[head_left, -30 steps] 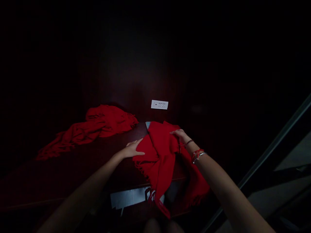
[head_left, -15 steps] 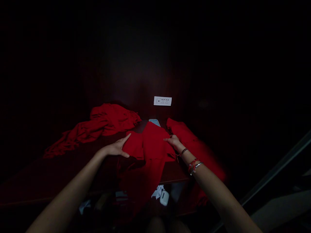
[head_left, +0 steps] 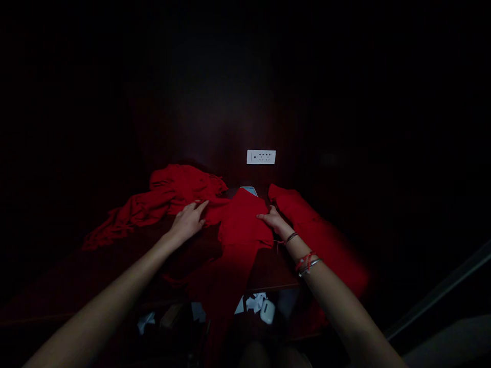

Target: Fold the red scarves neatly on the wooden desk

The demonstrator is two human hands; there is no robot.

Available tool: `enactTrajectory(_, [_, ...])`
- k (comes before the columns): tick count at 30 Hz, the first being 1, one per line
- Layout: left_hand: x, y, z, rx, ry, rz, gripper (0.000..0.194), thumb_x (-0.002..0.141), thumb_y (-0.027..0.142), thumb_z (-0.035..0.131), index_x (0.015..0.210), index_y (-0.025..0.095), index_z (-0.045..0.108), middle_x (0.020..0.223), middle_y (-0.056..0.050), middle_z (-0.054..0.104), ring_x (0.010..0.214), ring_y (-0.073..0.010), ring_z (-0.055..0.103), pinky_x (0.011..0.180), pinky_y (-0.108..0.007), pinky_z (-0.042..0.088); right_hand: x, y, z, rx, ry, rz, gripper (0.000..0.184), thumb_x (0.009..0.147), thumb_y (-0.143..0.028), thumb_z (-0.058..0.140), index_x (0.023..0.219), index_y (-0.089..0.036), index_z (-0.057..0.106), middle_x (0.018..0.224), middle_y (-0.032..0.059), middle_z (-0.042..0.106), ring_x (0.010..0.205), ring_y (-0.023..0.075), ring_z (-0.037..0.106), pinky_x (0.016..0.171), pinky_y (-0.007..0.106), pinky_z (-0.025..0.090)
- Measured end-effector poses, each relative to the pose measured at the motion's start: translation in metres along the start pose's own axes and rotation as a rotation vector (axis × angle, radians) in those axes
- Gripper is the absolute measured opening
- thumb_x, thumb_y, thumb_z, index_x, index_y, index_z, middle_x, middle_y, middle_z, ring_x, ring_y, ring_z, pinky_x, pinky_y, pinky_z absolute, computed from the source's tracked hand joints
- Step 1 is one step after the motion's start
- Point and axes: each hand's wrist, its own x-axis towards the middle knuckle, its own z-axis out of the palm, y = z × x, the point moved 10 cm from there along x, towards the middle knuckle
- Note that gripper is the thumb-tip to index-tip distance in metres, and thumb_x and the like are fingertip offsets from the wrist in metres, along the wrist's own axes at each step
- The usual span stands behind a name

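A red fringed scarf lies partly folded on the dark tabletop, and a loose length of it hangs over the front edge. My left hand is at the scarf's left side, thumb and index finger apart, its fingertips touching the cloth. At the right edge, my right hand grips the scarf with its thumb on top; its other fingers are partly hidden. Just behind the scarf, a phone is partly covered.
A second crumpled red fringed cloth lies at the back left. More red cloth drapes on the right, beside my forearm. A white socket plate is on the dark wall. Below the tabletop are white papers and a white rounded case.
The scarf between my hands has moved left and spread flatter, away from the red cloth on the right. My left hand has shifted left. More of the phone and the white case now show.
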Motion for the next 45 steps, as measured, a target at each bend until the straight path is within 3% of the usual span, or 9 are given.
enactTrajectory(4, [-0.030, 0.019, 0.038, -0.278, -0.181, -0.134, 0.048, 0.074, 0.039, 0.041, 0.115, 0.014, 0.039, 0.082, -0.007, 0.055, 0.076, -0.0200, 0.053, 0.067, -0.029, 0.040, -0.014, -0.015, 0.004, 0.206, -0.146, -0.030, 0.079, 0.055, -0.019, 0.061, 0.122, -0.019, 0.018, 0.112, 0.0098, 0.046, 0.087, 0.0151, 0.053, 0.069, 0.027, 0.046])
enactTrajectory(8, [-0.046, 0.052, 0.062, -0.747, -0.391, -0.243, 0.065, 0.063, 0.026, 0.055, 0.121, 0.016, 0.028, 0.053, 0.007, 0.043, 0.046, -0.0089, 0.044, 0.046, -0.018, 0.035, -0.037, -0.026, -0.020, -0.022, 0.001, -0.137, 0.072, 0.059, -0.025, 0.059, 0.121, -0.017, 0.024, 0.115, 0.0111, 0.041, 0.099, 0.0184, 0.045, 0.082, 0.031, 0.039])
enactTrajectory(12, [-0.053, 0.058, 0.054, -1.136, -0.349, -0.495, 0.054, 0.069, 0.014, 0.043, 0.120, 0.025, 0.028, 0.055, 0.008, 0.040, 0.040, -0.0048, 0.039, 0.040, -0.014, 0.032, -0.098, -0.035, -0.034, -0.339, 0.135, -0.325, 0.035, 0.067, -0.026, 0.050, 0.100, -0.013, 0.048, 0.099, 0.0098, 0.046, 0.092, 0.0173, 0.047, 0.081, 0.029, 0.037])
enactTrajectory(17, [-0.084, 0.082, 0.054, -1.235, -0.628, -0.541, 0.079, 0.063, 0.018, 0.060, 0.126, 0.031, 0.013, 0.085, -0.001, 0.057, 0.058, -0.0113, 0.055, 0.049, -0.021, 0.043, -0.160, -0.023, -0.011, -0.496, 0.012, -0.317, 0.021, 0.072, -0.032, 0.047, 0.076, -0.015, 0.058, 0.079, 0.0061, 0.052, 0.077, 0.0155, 0.051, 0.074, 0.027, 0.038])
enactTrajectory(26, [-0.068, 0.120, 0.039, -1.874, -0.460, -0.741, 0.054, 0.072, 0.000, 0.039, 0.121, 0.019, 0.025, 0.083, -0.004, 0.058, 0.053, -0.0078, 0.057, 0.055, -0.020, 0.047, -0.154, -0.014, 0.003, 0.342, -0.191, 0.056, 0.025, 0.073, -0.036, 0.043, 0.071, -0.015, 0.058, 0.066, 0.0031, 0.060, 0.061, 0.0132, 0.055, 0.060, 0.025, 0.040])
enactTrajectory(30, [-0.086, 0.123, 0.051, -1.835, -0.448, -0.799, 0.060, 0.072, -0.002, 0.037, 0.123, 0.024, 0.020, 0.082, -0.003, 0.057, 0.050, -0.0082, 0.056, 0.053, -0.021, 0.047, -0.168, -0.009, 0.021, 0.819, -0.399, 0.317, 0.020, 0.064, -0.035, 0.055, 0.071, -0.015, 0.054, 0.054, -0.0017, 0.055, 0.044, 0.0086, 0.050, 0.048, 0.022, 0.040])
enactTrajectory(35, [-0.104, 0.112, 0.053, -1.633, -0.515, -0.769, 0.067, 0.071, 0.002, 0.041, 0.126, 0.028, 0.012, 0.082, -0.003, 0.057, 0.052, -0.0113, 0.057, 0.053, -0.025, 0.046, -0.171, -0.018, -0.002, 0.909, -0.328, 0.234, 0.024, 0.057, -0.017, 0.061, 0.079, -0.017, 0.053, 0.057, -0.0035, 0.055, 0.050, 0.0071, 0.052, 0.051, 0.019, 0.043])
enactTrajectory(41, [-0.119, 0.103, 0.055, -1.410, -0.650, -0.644, 0.077, 0.067, 0.011, 0.047, 0.127, 0.031, 0.004, 0.085, -0.002, 0.058, 0.057, -0.0141, 0.057, 0.056, -0.028, 0.045, -0.172, -0.001, -0.020, 0.466, -0.239, 0.213, 0.033, 0.063, -0.019, 0.053, 0.094, -0.020, 0.042, 0.068, -0.0033, 0.052, 0.048, 0.0079, 0.054, 0.044, 0.020, 0.043])
enactTrajectory(45, [-0.102, 0.083, 0.051, -0.966, -0.487, -0.390, 0.076, 0.065, 0.020, 0.052, 0.129, 0.024, 0.012, 0.097, -0.008, 0.053, 0.079, -0.0193, 0.055, 0.070, -0.030, 0.041, -0.162, -0.004, -0.016, -0.134, -0.148, 0.000, 0.036, 0.065, -0.024, 0.053, 0.097, -0.020, 0.037, 0.071, -0.0025, 0.052, 0.042, 0.0073, 0.049, 0.039, 0.019, 0.036])
